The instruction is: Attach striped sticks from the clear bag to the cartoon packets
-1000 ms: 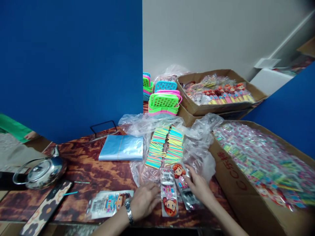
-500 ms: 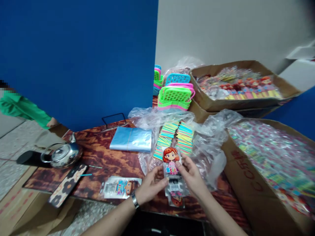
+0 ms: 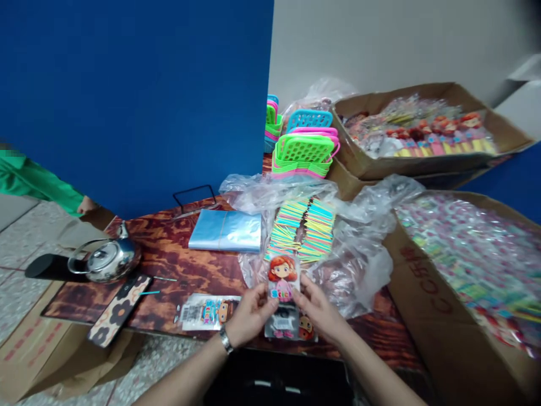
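Note:
A small clear packet with a red-haired cartoon girl (image 3: pixel 282 276) is pinched between my two hands near the table's front edge. My left hand (image 3: pixel 250 316), with a silver watch on its wrist, grips the packet's left side. On the right side, my right hand (image 3: pixel 319 307) holds it with thumb and fingers. Part of another packet (image 3: pixel 306 326) shows just below my right hand. Colourful thin sticks (image 3: pixel 289 228) lie in two rows on crumpled plastic beyond the hands. More packets (image 3: pixel 209 312) lie left of my left hand.
Blue plastic sleeves (image 3: pixel 226 231), a kettle (image 3: pixel 110 259) and a flower-patterned phone (image 3: pixel 119 312) are on the wooden table (image 3: pixel 169 254). Nested baskets (image 3: pixel 304 149) stand behind. Filled cartons (image 3: pixel 422 293) line the right. A person's green sleeve (image 3: pixel 42 180) shows at far left.
Both hands have shifted slightly left with the cartoon packet, which now hangs straighter. The packet beneath shows more to its right. The whole view has moved a little.

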{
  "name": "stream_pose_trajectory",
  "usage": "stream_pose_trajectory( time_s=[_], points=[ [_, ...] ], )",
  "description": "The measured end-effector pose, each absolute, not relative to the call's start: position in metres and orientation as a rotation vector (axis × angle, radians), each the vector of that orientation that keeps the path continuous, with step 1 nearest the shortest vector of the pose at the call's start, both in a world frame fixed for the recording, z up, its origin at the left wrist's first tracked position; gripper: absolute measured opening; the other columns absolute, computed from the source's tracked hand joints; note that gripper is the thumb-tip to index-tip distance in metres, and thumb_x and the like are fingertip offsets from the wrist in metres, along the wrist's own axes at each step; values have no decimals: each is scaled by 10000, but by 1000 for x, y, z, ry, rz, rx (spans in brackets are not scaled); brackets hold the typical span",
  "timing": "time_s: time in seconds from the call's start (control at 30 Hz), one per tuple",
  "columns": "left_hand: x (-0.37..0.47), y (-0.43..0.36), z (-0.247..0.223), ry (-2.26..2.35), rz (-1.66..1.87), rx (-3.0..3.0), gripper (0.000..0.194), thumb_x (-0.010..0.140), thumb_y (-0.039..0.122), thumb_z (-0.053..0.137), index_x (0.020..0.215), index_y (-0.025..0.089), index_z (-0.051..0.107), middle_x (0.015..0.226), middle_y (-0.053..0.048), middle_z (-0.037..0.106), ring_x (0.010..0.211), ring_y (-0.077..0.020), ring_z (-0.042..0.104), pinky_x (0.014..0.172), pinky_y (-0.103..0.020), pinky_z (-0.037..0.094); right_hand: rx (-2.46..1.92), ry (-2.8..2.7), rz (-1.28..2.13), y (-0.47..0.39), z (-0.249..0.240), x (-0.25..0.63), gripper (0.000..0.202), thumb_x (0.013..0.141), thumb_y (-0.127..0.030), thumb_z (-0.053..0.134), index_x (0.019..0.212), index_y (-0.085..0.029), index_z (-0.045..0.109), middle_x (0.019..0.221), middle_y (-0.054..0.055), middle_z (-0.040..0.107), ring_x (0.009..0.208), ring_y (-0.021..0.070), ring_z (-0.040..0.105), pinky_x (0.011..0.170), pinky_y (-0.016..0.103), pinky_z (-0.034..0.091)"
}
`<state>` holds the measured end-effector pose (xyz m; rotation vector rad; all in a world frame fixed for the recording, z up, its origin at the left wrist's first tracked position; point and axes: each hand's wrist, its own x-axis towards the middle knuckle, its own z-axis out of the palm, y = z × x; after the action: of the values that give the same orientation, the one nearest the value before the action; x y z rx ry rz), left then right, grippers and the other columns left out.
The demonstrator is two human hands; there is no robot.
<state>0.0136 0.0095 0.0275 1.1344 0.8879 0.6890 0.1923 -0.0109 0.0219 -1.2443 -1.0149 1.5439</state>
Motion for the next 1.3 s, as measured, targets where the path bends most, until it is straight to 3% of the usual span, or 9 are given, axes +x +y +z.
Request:
stream_pose_trajectory(
  time_s=[0.1, 0.3, 0.43, 0.57, 0.73, 0.87, 1.0, 1.17, 1.3],
  points=[
    [41, -5, 10, 908, 662, 1135, 276, 757, 376, 610, 872, 128, 569, 798, -38, 605, 743, -154, 561, 696, -265, 443, -1304, -898, 1496, -28, 17, 209, 364, 756, -399, 617, 1068, -224, 548, 1021, 46, 653, 924, 199, 605, 847, 354, 462],
    [57, -6, -17, 1054, 635, 991, 391, 738, 298, 638, 1073, 139, 511, 1088, -114, 575, 1025, -203, 530, 854, -318, 442, -1503, -694, 1436, -45, -4, 251, 426, 734, -448, 619, 1071, -204, 530, 1007, 67, 670, 899, 243, 633, 819, 411, 486],
    [63, 3, -17, 1105, 581, 937, 331, 736, 227, 624, 1037, 126, 531, 1023, -97, 601, 904, -164, 579, 774, -269, 467, -1491, -794, 1444, -44, -24, 247, 455, 719, -449, 632, 1078, -189, 530, 1034, 73, 663, 932, 246, 623, 832, 408, 484],
    [71, 14, -17, 1193, 510, 938, 281, 690, 199, 643, 952, 133, 567, 862, -42, 617, 721, -124, 584, 597, -202, 457, -1475, -811, 1449, -42, -32, 241, 465, 733, -439, 622, 1115, -196, 519, 1048, 65, 658, 954, 236, 615, 846, 398, 479],
    [79, 29, -22, 1201, 405, 950, 213, 689, 259, 619, 851, 123, 590, 561, 40, 530, 454, -90, 486, 430, -190, 372, -1451, -792, 1479, -42, -19, 241, 444, 725, -445, 626, 1080, -193, 538, 1018, 61, 667, 951, 235, 617, 867, 413, 467],
    [80, 27, -18, 1180, 461, 1060, 99, 649, 186, 647, 700, 131, 583, 595, 28, 547, 552, -105, 500, 532, -212, 401, -1408, -738, 1508, -45, -11, 237, 460, 718, -475, 621, 1080, -202, 548, 991, 64, 675, 909, 238, 631, 816, 400, 491],
    [73, 14, -11, 1064, 610, 1155, 127, 697, 199, 621, 806, 157, 574, 739, 4, 598, 736, -144, 550, 661, -231, 424, -1343, -719, 1559, -48, -9, 234, 467, 719, -452, 632, 1110, -214, 536, 1026, 73, 663, 922, 242, 625, 792, 398, 501],
    [61, 13, -1, 1036, 775, 960, 234, 708, 336, 643, 719, 168, 481, 595, 43, 527, 580, -106, 526, 583, -215, 407, -1269, -766, 1545, -32, 14, 224, 452, 749, -423, 615, 1142, -223, 517, 1102, 68, 629, 981, 235, 598, 860, 413, 473],
    [45, 29, 17, 997, 889, 743, 330, 647, 366, 711, 801, 164, 501, 637, 26, 588, 598, -120, 574, 621, -236, 440, -1202, -937, 1478, 4, 31, 200, 449, 757, -430, 599, 1143, -217, 519, 1083, 60, 633, 975, 225, 592, 855, 391, 474]
  ],
)
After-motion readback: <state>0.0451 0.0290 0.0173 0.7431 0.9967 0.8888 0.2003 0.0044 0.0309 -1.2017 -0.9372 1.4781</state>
